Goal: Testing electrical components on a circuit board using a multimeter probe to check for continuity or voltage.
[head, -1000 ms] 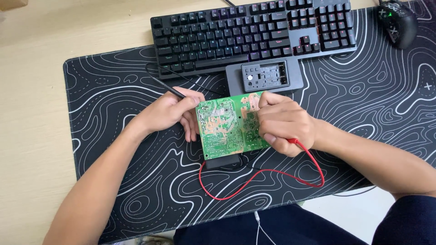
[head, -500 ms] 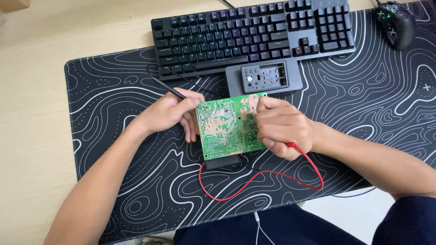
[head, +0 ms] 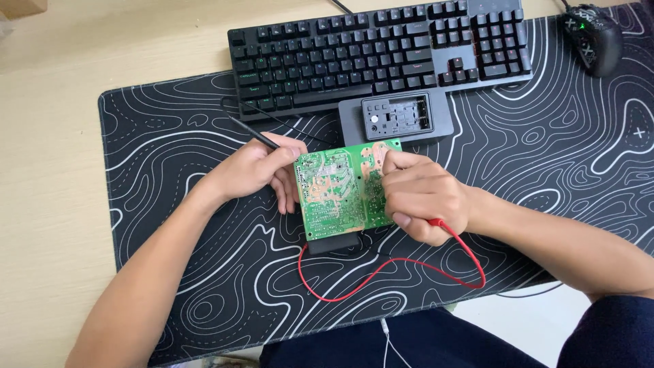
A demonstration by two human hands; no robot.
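Left hand [head: 262, 174] grips black probe [head: 253, 135], right hand [head: 422, 197] red probe [head: 436, 222], on circuit board [head: 337, 194].

Hands: two, left hand [head: 255, 170] and right hand [head: 422, 197]
Circuit boards: one [head: 338, 194]
Probes: two, black probe [head: 253, 135] and red probe [head: 436, 222]
Red leads: one [head: 381, 269]
Keyboards: one [head: 381, 51]
Mice: one [head: 591, 37]
Grey meters: one [head: 396, 117]
Desk mats: one [head: 163, 157]
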